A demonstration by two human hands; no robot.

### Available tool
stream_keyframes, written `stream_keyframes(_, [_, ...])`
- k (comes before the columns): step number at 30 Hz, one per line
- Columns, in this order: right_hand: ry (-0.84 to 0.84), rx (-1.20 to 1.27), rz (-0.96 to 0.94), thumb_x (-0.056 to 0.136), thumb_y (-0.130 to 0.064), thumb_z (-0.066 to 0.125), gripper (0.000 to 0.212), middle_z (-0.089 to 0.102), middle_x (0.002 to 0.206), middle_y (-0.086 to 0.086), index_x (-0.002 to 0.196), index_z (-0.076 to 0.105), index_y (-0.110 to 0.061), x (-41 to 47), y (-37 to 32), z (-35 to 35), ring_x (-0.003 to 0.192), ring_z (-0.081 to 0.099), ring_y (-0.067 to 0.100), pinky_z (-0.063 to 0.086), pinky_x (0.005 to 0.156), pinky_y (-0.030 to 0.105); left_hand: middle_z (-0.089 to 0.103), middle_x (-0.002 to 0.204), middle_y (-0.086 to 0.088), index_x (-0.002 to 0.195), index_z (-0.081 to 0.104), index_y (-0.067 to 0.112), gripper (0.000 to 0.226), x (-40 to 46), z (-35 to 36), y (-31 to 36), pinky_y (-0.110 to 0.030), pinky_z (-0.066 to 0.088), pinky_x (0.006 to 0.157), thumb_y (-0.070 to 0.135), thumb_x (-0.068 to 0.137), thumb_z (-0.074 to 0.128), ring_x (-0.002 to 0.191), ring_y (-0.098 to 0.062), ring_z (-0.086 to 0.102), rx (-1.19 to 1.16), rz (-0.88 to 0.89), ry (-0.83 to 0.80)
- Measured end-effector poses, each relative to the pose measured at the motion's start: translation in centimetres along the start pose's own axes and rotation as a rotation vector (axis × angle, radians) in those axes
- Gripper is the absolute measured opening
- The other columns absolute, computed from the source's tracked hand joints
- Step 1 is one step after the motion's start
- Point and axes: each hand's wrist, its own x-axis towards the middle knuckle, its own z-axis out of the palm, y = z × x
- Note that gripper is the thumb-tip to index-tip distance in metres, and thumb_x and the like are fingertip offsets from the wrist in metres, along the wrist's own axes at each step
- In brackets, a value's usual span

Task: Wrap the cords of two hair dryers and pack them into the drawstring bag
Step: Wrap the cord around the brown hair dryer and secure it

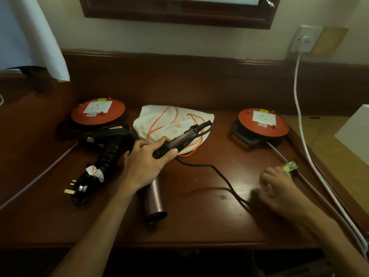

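Observation:
My left hand [146, 159] grips the handle of a rose-coloured hair dryer [154, 198], whose barrel points toward the table's near edge. Its black cord [217, 172] trails loose across the table to my right hand [279, 191], which is blurred and closes around the cord's far end. A black hair dryer [108, 137] lies at the left, its cord bundled by the plug [76, 187]. The white drawstring bag [171, 121] with orange strings lies flat behind the handle.
Two orange cable reels [97, 111] [263, 121] sit at the back left and back right of the wooden table [199, 222]. A white cable [303, 120] hangs from a wall socket [304, 39] down the right side. A white box [357, 128] stands at the right.

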Motion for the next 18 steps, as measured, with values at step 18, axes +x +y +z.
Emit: stream_keyframes(18, [-0.438,0.796,-0.088,0.094,-0.029,0.069,0.016,0.051,0.072,0.007,0.083,0.07,-0.018,7.2,-10.3,2.4,0.067,0.047,0.022,0.038,0.062,0.034,0.044,0.11,0.014,0.134,0.053,0.054,0.058,-0.7,-1.1,-1.1,-0.052,0.035,0.112,0.075,0.08,0.049,0.129,-0.016,0.043,-0.124,0.091,-0.052])
